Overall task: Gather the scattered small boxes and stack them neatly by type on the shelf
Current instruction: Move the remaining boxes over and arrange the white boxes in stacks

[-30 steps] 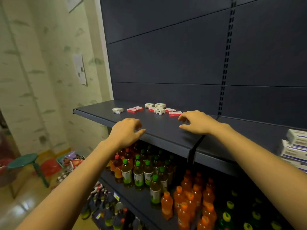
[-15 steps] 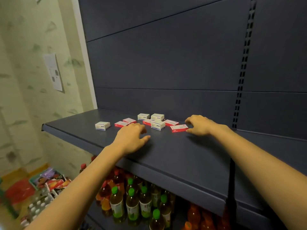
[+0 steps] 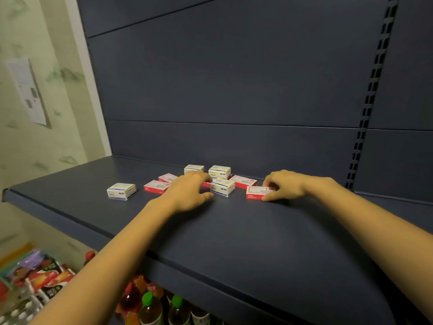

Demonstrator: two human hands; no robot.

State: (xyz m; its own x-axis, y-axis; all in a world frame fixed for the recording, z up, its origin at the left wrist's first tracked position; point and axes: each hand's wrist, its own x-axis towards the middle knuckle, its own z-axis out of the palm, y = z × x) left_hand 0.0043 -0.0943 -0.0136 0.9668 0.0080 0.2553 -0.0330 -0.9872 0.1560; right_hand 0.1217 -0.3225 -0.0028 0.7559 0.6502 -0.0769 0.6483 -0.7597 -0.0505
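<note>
Both hands out over the dark blue shelf, forearms bare.

Right hand: fingers narrowed on the right end of the front red box, thumb against its near edge, the other fingers curled over its top. Box flat on the shelf, toward the back.

Left hand: fingers half bent and relaxed, thumb pointing right at the front white box and stopping just short of it. Nothing seen in the grasp. Fingertips covering part of another red box behind them.

Close to the rear panel: left back white box and right back white box, a small gap between them, with the back red box lying flat just to the right.

Left of the left hand: nearer left red box and farther left red box, flat and close together. Well apart at the far left: lone white box.

Below the shelf edge: green-capped bottles. Lower left: snack packets. On the wall: paper sheet.
</note>
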